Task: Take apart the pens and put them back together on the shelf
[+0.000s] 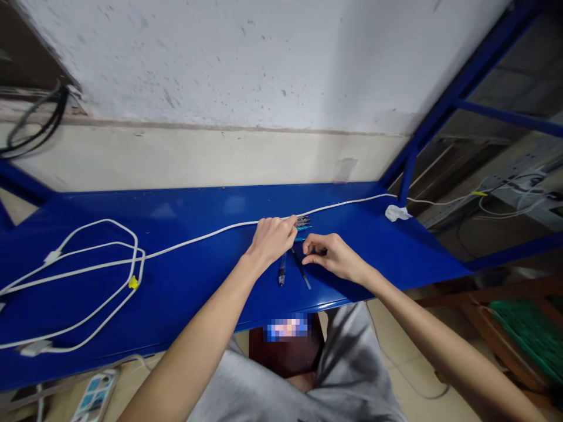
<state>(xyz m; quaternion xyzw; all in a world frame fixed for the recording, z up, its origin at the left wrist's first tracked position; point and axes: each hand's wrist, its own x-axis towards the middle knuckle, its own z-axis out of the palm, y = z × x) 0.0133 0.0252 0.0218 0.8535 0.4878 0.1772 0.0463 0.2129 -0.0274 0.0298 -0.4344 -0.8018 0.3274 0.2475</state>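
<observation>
My left hand [275, 239] rests over a small group of pens on the blue shelf, its fingers closed; what they grip is hidden. Several pen tips [303, 221] stick out past its knuckles. A short teal rod [299, 239] shows between the two hands. To the right, my right hand [331, 253] is curled, with a small gap between thumb and forefinger and nothing visible in it. A clear pen barrel [282, 275] lies below my left hand. Beside it lies a thin dark pen refill [303, 273], slanting toward the front edge.
A white cable [206, 235] runs along the blue shelf [197, 293], with loops at the left. Crumpled white tissue [397, 213] lies at the right end. Blue frame bars [407, 176] rise there. Behind stands a wall [211, 158]. A power strip [94, 395] is below, at the left.
</observation>
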